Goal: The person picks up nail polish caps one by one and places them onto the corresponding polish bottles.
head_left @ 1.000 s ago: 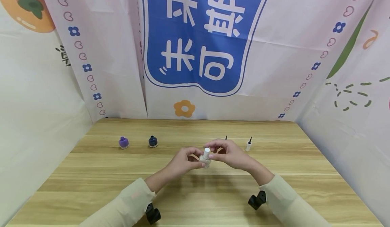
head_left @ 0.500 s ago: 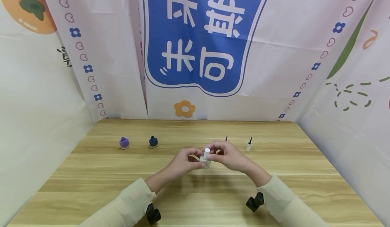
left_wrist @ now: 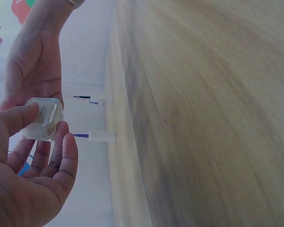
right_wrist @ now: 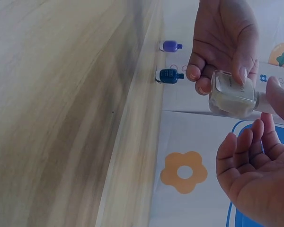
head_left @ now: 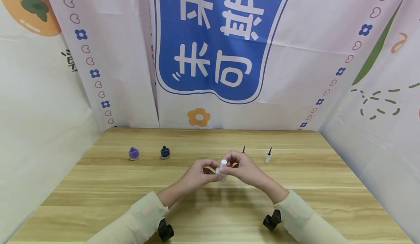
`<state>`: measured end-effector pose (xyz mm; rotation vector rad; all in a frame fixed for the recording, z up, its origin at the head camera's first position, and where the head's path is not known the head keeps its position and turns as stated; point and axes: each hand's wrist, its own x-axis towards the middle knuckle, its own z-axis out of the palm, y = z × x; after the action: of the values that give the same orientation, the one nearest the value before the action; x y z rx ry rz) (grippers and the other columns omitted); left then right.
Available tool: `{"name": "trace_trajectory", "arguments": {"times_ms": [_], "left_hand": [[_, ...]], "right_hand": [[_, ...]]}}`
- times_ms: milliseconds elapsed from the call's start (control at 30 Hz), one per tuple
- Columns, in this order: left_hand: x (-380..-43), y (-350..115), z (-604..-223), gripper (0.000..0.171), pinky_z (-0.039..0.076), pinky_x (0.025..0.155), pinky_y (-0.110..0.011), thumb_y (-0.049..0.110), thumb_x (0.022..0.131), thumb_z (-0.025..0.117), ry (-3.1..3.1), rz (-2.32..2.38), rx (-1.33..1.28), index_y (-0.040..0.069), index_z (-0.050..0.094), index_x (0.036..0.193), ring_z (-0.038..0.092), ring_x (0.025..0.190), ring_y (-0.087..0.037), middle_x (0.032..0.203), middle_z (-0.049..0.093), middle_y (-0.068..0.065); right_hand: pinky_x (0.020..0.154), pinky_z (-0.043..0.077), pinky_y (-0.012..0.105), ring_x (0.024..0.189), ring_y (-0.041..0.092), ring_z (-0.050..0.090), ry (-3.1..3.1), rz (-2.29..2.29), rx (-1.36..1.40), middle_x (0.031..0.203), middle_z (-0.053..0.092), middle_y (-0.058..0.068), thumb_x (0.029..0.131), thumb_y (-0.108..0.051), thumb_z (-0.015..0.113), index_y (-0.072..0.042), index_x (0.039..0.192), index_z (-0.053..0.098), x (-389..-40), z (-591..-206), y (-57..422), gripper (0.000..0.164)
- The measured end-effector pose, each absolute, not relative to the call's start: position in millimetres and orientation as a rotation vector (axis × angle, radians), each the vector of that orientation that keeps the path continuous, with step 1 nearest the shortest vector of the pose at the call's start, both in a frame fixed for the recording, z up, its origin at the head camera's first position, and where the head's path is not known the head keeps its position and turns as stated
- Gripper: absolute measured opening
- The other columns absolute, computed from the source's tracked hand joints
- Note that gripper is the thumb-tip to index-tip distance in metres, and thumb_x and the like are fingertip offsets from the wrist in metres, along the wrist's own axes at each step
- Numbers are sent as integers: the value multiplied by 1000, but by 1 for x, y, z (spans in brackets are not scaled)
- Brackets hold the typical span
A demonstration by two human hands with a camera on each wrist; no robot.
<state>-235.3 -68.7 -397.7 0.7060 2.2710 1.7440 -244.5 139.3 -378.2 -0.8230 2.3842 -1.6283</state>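
Note:
Above the middle of the table, my left hand (head_left: 200,173) grips a square glass nail polish bottle (right_wrist: 232,97) with clear or whitish contents. The bottle stands upright, its white cap (head_left: 224,162) on top. My right hand (head_left: 244,167) pinches that cap between thumb and fingers; in the right wrist view its other fingers are loosely bent. Open bottles of purple nail polish (head_left: 133,154) and dark blue-green nail polish (head_left: 165,152) stand at the back left. At the back right a white brush cap (head_left: 268,156) stands brush up. A second brush cap (left_wrist: 102,136) is mostly hidden behind my right hand in the head view.
A wooden table (head_left: 98,200) lies under both hands. Printed cloth (head_left: 282,105) hangs behind it and on both sides. A small black device (head_left: 165,231) is strapped at the left wrist, another device (head_left: 272,220) at the right.
My right hand and forearm have shifted slightly left, and the right thumb lies farther across the white cap. The left hand and the bottle have stayed nearly still.

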Motion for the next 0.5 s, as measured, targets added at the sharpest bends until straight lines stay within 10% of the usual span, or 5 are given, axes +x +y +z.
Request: {"name": "trace_trajectory", "arguments": {"times_ms": [500], "left_hand": [[-238, -70, -396, 27, 56, 75, -34, 11, 86, 75, 2273, 1737, 663, 1, 66, 109, 65, 87, -21, 102, 65, -6]], "right_hand": [[68, 47, 27, 88, 24, 52, 2315, -1520, -955, 100, 57, 10, 94, -10, 65, 2, 128, 58, -249, -365, 151, 37]]}}
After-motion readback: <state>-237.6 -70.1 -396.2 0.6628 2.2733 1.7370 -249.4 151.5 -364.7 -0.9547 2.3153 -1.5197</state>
